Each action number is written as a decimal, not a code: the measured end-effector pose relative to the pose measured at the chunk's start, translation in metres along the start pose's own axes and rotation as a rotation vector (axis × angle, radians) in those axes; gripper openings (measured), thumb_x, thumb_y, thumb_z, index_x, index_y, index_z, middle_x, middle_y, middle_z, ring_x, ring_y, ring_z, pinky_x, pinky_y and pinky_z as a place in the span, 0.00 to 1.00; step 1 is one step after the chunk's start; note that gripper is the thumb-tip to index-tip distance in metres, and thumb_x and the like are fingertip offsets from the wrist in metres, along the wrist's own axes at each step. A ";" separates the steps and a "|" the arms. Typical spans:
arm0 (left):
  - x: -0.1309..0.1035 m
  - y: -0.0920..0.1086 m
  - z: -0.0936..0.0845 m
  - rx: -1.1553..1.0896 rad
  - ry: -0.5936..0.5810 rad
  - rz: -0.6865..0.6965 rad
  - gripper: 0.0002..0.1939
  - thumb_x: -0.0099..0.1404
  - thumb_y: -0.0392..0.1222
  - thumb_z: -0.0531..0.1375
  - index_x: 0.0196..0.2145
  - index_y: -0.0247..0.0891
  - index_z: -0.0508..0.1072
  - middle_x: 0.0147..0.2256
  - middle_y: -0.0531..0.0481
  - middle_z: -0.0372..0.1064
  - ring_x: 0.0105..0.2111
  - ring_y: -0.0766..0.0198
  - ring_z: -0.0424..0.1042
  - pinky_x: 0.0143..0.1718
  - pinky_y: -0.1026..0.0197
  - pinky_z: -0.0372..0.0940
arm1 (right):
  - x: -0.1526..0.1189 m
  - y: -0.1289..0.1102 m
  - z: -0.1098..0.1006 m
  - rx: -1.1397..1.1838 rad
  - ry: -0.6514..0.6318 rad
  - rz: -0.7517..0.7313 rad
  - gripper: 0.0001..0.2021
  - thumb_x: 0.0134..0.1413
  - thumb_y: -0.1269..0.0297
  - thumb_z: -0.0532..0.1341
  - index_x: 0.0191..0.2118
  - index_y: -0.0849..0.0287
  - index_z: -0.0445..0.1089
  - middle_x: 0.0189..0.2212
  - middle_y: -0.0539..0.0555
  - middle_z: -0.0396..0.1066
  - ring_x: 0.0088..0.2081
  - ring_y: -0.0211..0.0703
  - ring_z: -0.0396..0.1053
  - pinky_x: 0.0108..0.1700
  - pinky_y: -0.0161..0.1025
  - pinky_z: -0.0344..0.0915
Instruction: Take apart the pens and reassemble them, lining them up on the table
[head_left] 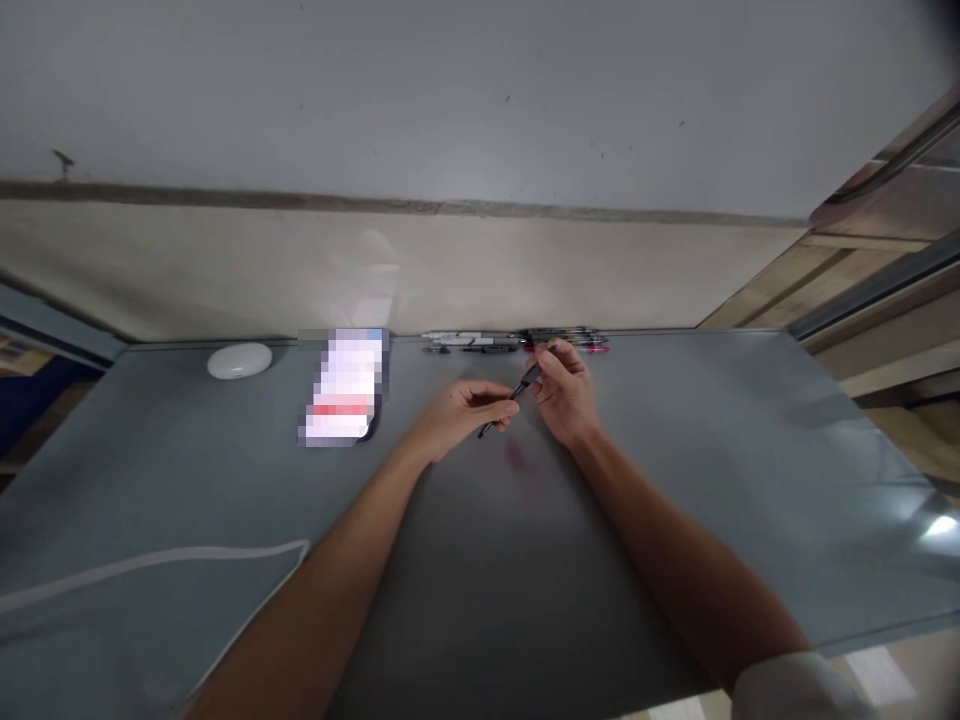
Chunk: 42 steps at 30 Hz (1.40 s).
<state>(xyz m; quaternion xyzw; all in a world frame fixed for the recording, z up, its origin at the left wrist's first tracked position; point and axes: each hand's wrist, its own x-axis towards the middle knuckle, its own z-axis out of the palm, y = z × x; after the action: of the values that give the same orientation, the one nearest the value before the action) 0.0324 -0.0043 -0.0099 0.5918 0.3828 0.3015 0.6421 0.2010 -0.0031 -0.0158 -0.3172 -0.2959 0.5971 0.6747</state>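
A dark pen (pixel 526 380) is held at a slant above the desk between my two hands. My left hand (pixel 472 407) pinches its lower part between thumb and fingers, and the tip pokes out below. The fingers of my right hand (pixel 561 385) are closed on the upper end, with part of the pen hidden behind them. Just beyond my hands, several pens lie at the wall: a group of white and grey pens (pixel 469 342) on the left, and darker pens (pixel 570 336) with some red parts on the right, partly covered by my right hand.
A phone (pixel 346 385) with a blurred bright screen leans toward the wall at the left. Farther left lies a white rounded case (pixel 239 361). A white cable (pixel 165 556) crosses the grey desk (pixel 712 430) near my left forearm. The wall (pixel 480 270) borders the desk's far edge.
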 end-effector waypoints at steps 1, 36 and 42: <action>0.000 0.000 0.000 0.004 0.007 -0.002 0.12 0.58 0.46 0.66 0.36 0.36 0.77 0.28 0.51 0.72 0.28 0.68 0.69 0.32 0.64 0.62 | 0.000 0.000 0.000 0.004 0.000 0.006 0.11 0.40 0.66 0.70 0.29 0.52 0.68 0.28 0.41 0.67 0.28 0.28 0.67 0.26 0.26 0.67; -0.002 0.000 0.003 0.071 0.089 0.022 0.11 0.57 0.46 0.66 0.33 0.36 0.76 0.26 0.52 0.71 0.26 0.68 0.69 0.30 0.64 0.62 | 0.000 0.002 0.003 -0.097 0.058 -0.014 0.11 0.38 0.64 0.71 0.29 0.52 0.69 0.30 0.44 0.68 0.29 0.31 0.67 0.29 0.29 0.69; -0.005 0.004 0.002 0.024 0.010 0.026 0.10 0.60 0.45 0.63 0.32 0.35 0.76 0.27 0.51 0.72 0.26 0.68 0.70 0.32 0.63 0.63 | -0.001 0.002 0.002 -0.076 0.017 0.029 0.10 0.40 0.62 0.71 0.32 0.51 0.74 0.30 0.45 0.73 0.31 0.34 0.71 0.32 0.33 0.72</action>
<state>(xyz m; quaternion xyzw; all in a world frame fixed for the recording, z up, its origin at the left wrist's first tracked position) 0.0316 -0.0087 -0.0051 0.6030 0.3818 0.3082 0.6290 0.1986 -0.0037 -0.0160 -0.3523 -0.3079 0.5925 0.6558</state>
